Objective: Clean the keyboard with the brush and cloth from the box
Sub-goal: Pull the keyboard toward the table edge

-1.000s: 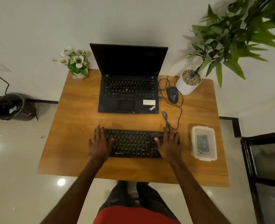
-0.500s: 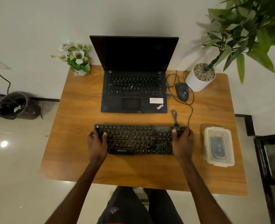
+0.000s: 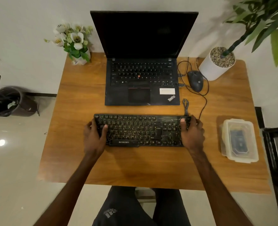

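You face a wooden table against a pale wall, with a dark bin on the floor at far left. Flowers sit at the back left corner, beside the open laptop. The keyboard lies in front of the laptop. Your left hand grips its left end, thumb on the keys. Your right hand grips the right end the same way. Behind are a mouse and a plant pot. The clear box sits near the right edge, its contents dark and unclear.
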{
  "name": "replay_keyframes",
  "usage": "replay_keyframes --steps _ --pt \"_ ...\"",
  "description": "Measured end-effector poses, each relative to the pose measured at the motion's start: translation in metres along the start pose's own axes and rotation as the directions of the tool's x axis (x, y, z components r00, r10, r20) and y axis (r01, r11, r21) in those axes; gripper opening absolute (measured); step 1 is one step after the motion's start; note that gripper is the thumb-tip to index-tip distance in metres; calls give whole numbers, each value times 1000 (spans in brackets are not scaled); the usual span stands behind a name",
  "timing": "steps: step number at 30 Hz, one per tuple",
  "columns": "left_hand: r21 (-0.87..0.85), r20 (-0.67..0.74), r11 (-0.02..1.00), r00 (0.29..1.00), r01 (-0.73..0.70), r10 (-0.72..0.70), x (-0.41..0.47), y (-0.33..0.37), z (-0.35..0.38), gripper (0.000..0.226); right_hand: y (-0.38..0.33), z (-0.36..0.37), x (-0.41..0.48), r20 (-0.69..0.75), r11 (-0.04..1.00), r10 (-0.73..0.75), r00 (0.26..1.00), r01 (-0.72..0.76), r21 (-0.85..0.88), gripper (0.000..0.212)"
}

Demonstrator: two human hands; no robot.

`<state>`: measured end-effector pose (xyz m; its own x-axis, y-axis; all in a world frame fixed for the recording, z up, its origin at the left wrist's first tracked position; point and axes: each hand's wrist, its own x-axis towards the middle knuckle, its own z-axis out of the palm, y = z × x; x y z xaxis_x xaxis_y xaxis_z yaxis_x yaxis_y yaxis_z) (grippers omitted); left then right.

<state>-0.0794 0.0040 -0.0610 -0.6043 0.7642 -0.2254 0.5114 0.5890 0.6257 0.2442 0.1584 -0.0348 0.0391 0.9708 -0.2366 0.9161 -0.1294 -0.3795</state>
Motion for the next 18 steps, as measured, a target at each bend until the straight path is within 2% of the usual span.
replay_keyframes --steps 4,8,11,13,15,18 --pt "168 -50 985 998 -31 40 -10 2 17 89 -5 19 -6 -71 989 -81 994 71 -133 70" --pt "345 -79 915 965 -209 250 -24 -3 35 89 0 38 -21 -159 980 -126 979 98 -176 69" --pt "426 14 770 855 -474 519 -49 -1 55 88 -4 51 -46 -188 930 -330 925 284 -234 64" --pt "435 84 686 784 -584 614 -69 3 73 87 -6 70 -69 -146 874 -456 878 412 -257 65" --pt "435 106 673 777 -598 621 -80 3 86 90 -2 86 -83 -133 840 -517 846 471 -270 66" --pt "452 81 694 801 -560 594 -84 0 95 97 3 95 -83 -139 829 -527 838 472 -299 68"
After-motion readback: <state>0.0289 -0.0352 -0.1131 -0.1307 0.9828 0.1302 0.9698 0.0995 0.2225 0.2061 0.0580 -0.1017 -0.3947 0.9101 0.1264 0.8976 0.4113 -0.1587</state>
